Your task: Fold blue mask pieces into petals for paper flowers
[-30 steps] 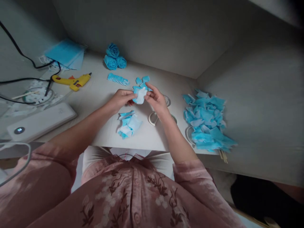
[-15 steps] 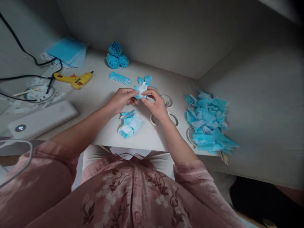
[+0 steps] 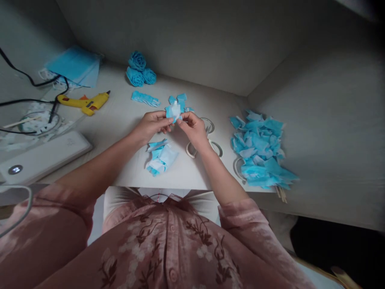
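Observation:
Between the fingertips of both hands I hold a small blue-and-white piece of mask fabric [image 3: 173, 110] above the table. My left hand [image 3: 155, 123] pinches its left side, thumb in front. My right hand [image 3: 191, 125] pinches its lower right edge. Just behind it lie small cut blue pieces [image 3: 181, 97]. Scissors [image 3: 216, 148] rest on the table, partly hidden by my right hand and forearm. Nearer to me sits a loose pile of blue and white scraps [image 3: 161, 158]. A pleated blue strip [image 3: 145, 98] lies beyond my left hand.
Rolled blue fabric roses [image 3: 136, 68] stand at the back. To the left are a yellow glue gun [image 3: 86, 103], flat blue masks [image 3: 73, 66], black cables and a white power bank [image 3: 45, 156]. On the right, a big heap of blue fabric [image 3: 258, 140] lies by another ring-shaped handle [image 3: 239, 170].
The view has shifted slightly, so the table's things sit further left. My right fingers have moved to the lower edge of the fabric piece, showing more of its white face.

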Available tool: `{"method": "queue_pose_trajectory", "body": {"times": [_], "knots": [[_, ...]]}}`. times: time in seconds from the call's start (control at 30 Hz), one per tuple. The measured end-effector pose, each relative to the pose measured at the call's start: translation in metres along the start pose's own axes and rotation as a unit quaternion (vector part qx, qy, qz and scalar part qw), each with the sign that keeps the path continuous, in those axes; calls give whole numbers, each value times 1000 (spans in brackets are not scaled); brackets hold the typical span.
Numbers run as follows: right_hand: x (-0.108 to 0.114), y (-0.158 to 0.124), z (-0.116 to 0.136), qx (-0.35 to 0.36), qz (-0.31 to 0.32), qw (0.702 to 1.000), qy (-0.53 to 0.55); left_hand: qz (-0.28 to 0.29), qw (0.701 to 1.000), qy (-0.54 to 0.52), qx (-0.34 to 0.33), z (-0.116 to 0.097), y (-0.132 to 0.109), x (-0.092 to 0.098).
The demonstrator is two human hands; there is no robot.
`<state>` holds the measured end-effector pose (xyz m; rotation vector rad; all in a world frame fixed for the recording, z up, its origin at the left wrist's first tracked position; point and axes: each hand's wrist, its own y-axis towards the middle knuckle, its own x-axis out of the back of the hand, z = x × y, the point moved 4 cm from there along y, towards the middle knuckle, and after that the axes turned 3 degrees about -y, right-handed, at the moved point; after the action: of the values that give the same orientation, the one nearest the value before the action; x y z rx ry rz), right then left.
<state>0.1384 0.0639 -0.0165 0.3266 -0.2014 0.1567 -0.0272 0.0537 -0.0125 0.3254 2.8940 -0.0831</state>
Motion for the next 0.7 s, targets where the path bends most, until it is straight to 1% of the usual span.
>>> {"method": "queue_pose_trajectory", "body": {"times": [0.17, 0.3, 0.4, 0.53, 0.7], "knots": [[-2, 0, -4, 7, 4, 1000, 6, -21, 999, 19, -17, 1, 2, 4], [-2, 3, -12, -9, 18, 999, 29, -31, 999, 25, -18, 3, 3, 6], [-1, 5, -16, -27, 26, 998, 47, -28, 999, 39, -18, 3, 3, 6], [-1, 3, -13, -45, 26, 996, 68, -28, 998, 50, -18, 1, 2, 4], [-1, 0, -9, -51, 11, 997, 55, -50, 998, 15, -19, -1, 1, 4]]}}
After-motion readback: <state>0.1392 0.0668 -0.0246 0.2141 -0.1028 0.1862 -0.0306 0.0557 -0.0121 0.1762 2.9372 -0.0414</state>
